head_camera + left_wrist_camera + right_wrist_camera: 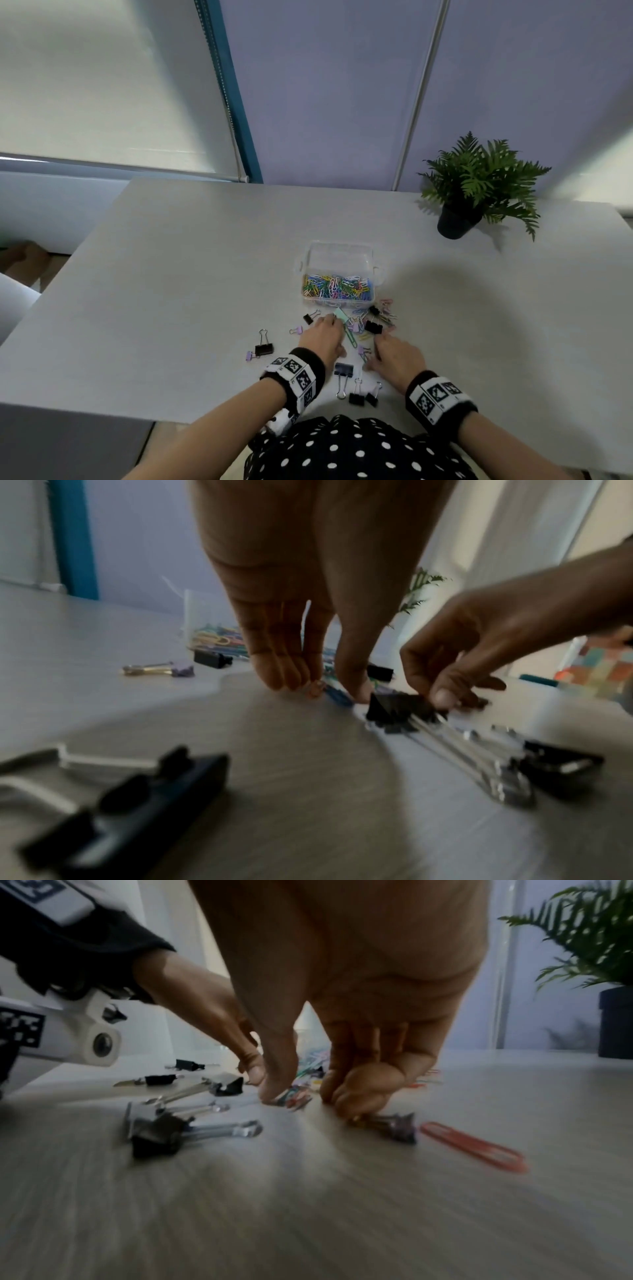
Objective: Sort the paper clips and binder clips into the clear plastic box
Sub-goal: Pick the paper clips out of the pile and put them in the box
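Observation:
The clear plastic box (337, 255) stands mid-table, holding several coloured paper clips. Loose paper clips (359, 322) and binder clips lie in front of it. My left hand (330, 322) reaches down with straight fingers (284, 674) and thumb touching the table, small pink and blue clips (325, 691) between them, beside a mint binder clip (340, 314). My right hand (375, 349) is curled over the pile. Its thumb (274, 1091) pinches small coloured clips (294, 1097), and its bent fingers rest by a purple binder clip (394, 1126). A black binder clip (373, 327) lies just ahead.
Black binder clips lie scattered at the left (264, 347) and near the table's front edge (356, 399); a dark blue one (343, 370) sits between my wrists. A red paper clip (472, 1148) lies to the right. A potted fern (479, 181) stands back right.

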{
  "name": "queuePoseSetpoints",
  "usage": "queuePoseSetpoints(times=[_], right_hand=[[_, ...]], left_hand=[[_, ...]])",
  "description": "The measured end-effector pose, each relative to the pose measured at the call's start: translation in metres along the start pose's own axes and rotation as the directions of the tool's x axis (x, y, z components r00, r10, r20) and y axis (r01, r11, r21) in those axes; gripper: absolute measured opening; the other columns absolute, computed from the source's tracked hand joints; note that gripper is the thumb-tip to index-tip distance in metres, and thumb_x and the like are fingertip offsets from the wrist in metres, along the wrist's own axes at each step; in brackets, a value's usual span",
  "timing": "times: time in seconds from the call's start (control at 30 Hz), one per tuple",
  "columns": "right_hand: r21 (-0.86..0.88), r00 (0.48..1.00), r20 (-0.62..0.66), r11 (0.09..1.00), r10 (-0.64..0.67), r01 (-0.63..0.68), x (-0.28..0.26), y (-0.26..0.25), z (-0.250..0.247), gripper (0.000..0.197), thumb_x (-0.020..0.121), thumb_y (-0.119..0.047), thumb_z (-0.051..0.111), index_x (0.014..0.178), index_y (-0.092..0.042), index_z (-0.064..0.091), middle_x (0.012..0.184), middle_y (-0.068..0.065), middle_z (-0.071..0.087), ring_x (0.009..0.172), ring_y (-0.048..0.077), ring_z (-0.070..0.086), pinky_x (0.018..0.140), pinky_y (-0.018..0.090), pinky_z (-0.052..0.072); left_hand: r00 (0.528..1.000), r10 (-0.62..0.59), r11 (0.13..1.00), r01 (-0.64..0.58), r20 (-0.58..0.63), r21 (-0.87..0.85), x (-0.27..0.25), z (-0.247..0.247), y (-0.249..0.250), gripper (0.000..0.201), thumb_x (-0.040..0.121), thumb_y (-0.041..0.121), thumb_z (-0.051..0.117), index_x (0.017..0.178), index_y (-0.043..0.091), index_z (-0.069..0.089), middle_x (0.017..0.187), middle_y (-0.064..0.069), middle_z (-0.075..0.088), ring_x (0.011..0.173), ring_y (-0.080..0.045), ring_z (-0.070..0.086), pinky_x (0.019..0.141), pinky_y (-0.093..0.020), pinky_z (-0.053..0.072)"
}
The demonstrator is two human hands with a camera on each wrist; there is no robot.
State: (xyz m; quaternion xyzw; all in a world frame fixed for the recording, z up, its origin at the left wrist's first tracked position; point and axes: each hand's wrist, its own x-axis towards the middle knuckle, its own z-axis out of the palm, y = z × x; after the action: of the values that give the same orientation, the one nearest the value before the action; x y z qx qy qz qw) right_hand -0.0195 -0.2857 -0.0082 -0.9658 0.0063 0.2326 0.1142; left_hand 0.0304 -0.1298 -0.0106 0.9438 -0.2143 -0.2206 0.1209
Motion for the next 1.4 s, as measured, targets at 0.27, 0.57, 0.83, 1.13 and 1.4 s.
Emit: queuePoseSetpoints(times=[0.27,0.57,0.83,1.13,1.4], right_hand=[[0.034,0.99,-0.049,0.99,-0.135,0.137,-0.002,-0.006,0.005,0.018,0.091,-0.02,0.047,0.102,-0.007,0.051,0.114,0.008,0.054,0.102,0.025,0.053,0.071,0.033,0.037],[0.042,0.981,-0.046,0.98,-0.19,0.192,0.001,0.009,0.008,0.008,0.088,-0.017,0.043,0.083,-0.019,0.037,0.105,0.009,0.057,0.093,0.026,0.055,0.066,0.028,0.032],[0.275,0.986,-0.023,0.947,-0.164,0.164,0.005,0.023,-0.003,0.017,0.077,-0.012,0.06,0.075,-0.02,0.045,0.08,-0.001,0.055,0.08,0.022,0.057,0.074,0.033,0.046],[0.503,0.981,-0.164,0.847,-0.103,0.173,0.007,0.032,-0.028,0.034,0.073,-0.008,0.07,0.061,-0.031,0.048,0.068,-0.011,0.056,0.065,-0.002,0.049,0.061,0.003,0.037],[0.775,0.984,-0.171,0.611,-0.042,0.161,0.018,0.025,-0.054,0.014,0.076,0.001,0.067,0.072,-0.007,0.056,0.067,0.008,0.065,0.053,0.01,0.062,0.05,0.019,0.05]], left_hand=[[0.998,0.038,0.999,-0.036,-0.058,0.033,-0.007,0.01,-0.003,0.023,0.085,-0.001,0.051,0.106,0.008,0.051,0.112,-0.01,0.056,0.104,-0.026,0.054,0.088,-0.04,0.052],[0.991,0.125,0.992,-0.124,-0.044,0.038,-0.011,0.011,-0.016,0.016,0.084,-0.002,0.052,0.096,0.009,0.051,0.103,-0.009,0.053,0.092,-0.026,0.056,0.083,-0.039,0.053],[0.964,0.265,0.96,-0.266,-0.014,-0.084,0.008,0.0,-0.01,0.013,0.091,0.009,0.044,0.097,0.008,0.055,0.099,-0.015,0.052,0.085,-0.026,0.052,0.083,-0.042,0.047],[0.939,0.344,0.938,-0.342,-0.025,0.054,0.019,0.011,-0.009,0.03,0.078,-0.005,0.06,0.099,0.014,0.049,0.097,-0.005,0.048,0.083,-0.02,0.051,0.069,-0.031,0.053],[0.959,0.144,0.923,-0.219,-0.244,-0.316,0.017,-0.043,-0.021,0.015,0.091,0.004,0.047,0.096,0.003,0.062,0.093,-0.001,0.056,0.082,-0.008,0.052,0.077,-0.016,0.045]])
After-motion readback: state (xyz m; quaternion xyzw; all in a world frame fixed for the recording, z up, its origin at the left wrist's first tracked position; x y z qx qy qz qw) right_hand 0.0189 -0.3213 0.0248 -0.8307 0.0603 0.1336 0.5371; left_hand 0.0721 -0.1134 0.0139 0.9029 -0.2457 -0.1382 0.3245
